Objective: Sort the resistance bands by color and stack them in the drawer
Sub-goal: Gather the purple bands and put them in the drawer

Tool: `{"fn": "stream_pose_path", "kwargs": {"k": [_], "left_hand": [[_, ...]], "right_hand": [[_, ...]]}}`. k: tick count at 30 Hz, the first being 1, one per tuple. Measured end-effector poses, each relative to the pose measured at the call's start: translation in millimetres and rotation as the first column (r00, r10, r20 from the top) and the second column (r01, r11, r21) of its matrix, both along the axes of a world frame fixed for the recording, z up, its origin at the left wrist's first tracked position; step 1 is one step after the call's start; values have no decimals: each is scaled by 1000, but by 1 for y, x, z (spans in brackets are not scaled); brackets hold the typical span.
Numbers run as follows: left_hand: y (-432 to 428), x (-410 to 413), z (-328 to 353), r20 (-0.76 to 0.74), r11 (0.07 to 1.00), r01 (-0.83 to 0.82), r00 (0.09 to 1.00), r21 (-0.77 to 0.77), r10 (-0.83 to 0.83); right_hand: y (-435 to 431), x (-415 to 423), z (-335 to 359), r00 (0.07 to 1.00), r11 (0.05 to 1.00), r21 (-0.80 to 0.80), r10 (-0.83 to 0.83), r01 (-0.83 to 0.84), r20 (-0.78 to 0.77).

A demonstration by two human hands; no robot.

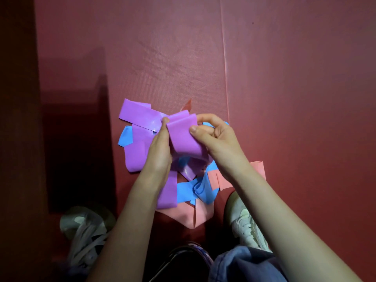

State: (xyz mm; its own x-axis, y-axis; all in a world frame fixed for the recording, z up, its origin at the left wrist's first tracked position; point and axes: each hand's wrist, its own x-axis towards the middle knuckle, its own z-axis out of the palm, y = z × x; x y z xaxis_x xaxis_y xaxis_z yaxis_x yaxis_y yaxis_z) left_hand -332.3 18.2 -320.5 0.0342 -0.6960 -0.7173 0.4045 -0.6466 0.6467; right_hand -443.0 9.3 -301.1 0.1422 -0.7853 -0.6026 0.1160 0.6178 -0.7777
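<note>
Pinching a folded purple band (pixel 184 137) between left hand (pixel 160 147) and right hand (pixel 215 137) above the tangled pile (pixel 189 188) on the mat (pixel 162 58), the person risks dragging blue bands (pixel 205 190) at five o'clock along.

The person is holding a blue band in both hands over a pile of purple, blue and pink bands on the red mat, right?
Not quite. The band held in both hands is purple, not blue. The head view shows the left hand and right hand holding it over the pile of purple, blue and pink bands on the red mat.
</note>
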Motion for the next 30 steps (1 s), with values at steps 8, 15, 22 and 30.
{"fn": "stream_pose_path", "kwargs": {"k": [8,15,22,30], "left_hand": [[8,-5,-1,103,984,130,988,-123,-118],[-2,-1,7,88,988,10,996,-154,3],[-23,14,20,30,961,-32,999,-275,42],[-27,17,25,45,951,-37,998,-306,54]], "right_hand": [[-1,10,-5,994,996,-23,-90,89,-54],[0,4,-12,991,993,-110,-59,46,-118],[28,-17,-43,873,951,-9,280,-309,-398],[17,-13,-35,861,915,69,398,-397,-316]]}}
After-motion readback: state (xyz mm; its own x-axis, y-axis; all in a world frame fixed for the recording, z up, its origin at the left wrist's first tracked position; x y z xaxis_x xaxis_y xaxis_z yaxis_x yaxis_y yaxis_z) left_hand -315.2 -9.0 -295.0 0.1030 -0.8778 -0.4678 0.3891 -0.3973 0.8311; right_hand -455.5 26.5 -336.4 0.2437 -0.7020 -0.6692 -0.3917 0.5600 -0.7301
